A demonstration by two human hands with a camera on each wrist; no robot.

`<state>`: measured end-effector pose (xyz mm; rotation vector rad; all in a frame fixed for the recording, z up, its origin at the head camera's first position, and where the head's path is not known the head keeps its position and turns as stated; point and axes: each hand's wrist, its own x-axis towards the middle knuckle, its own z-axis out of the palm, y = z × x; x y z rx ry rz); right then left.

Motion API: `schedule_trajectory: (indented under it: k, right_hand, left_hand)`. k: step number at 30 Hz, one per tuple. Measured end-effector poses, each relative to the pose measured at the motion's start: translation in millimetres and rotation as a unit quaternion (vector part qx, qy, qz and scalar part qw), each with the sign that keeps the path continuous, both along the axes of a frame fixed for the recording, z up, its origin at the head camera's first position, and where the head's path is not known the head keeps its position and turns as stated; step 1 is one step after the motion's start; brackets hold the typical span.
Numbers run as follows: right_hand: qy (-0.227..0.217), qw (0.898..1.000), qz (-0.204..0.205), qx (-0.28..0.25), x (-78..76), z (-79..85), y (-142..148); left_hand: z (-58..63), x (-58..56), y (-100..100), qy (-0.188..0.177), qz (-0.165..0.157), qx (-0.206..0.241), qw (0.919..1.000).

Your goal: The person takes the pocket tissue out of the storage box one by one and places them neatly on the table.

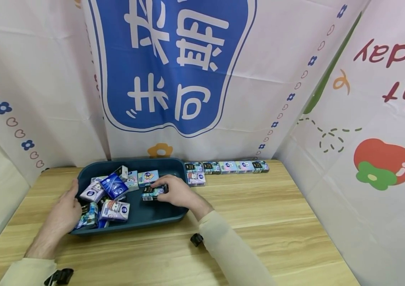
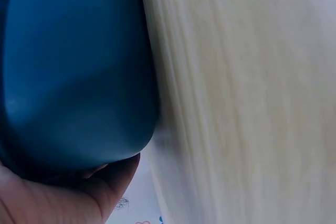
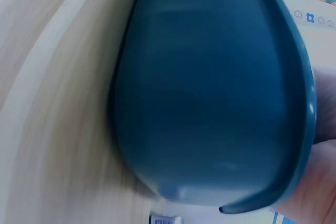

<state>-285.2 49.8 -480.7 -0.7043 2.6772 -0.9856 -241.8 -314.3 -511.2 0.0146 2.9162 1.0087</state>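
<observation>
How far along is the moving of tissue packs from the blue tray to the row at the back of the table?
Done: about six packs in the row beyond the tray. In hand: the right hand holds a dark pack inside the tray, while the left hand rests on its left rim. Left: roughly eight loose packs in the tray.

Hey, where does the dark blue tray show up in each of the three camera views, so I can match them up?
Head: the blue tray sits left of centre on the wooden table, small packets inside, the left hand against its left wall.
Left wrist: its outer wall fills the left half, with part of that hand below.
Right wrist: its outer wall fills the centre and right.
Shared landmark: the light wood tabletop beside the tray.
</observation>
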Motion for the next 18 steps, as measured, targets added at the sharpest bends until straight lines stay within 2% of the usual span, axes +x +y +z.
schedule_trajectory:
  k: [11,15,18]
  right_hand:
    - [0.003,1.0,0.015,-0.004,-1.1,-0.2,2.5]
    - [-0.002,1.0,0.021,-0.005,-1.3,-0.9,3.0]
    - [-0.002,1.0,0.026,-0.008,-1.2,-1.5,3.4]
  left_hand:
    - [2.4,-1.4,-2.4,0.002,0.003,0.022,0.9998]
    - [7.6,-4.3,-5.4,-0.015,-0.008,0.045,0.9989]
    - [12.9,-8.7,-6.2,-0.016,-0.004,0.06,0.998]
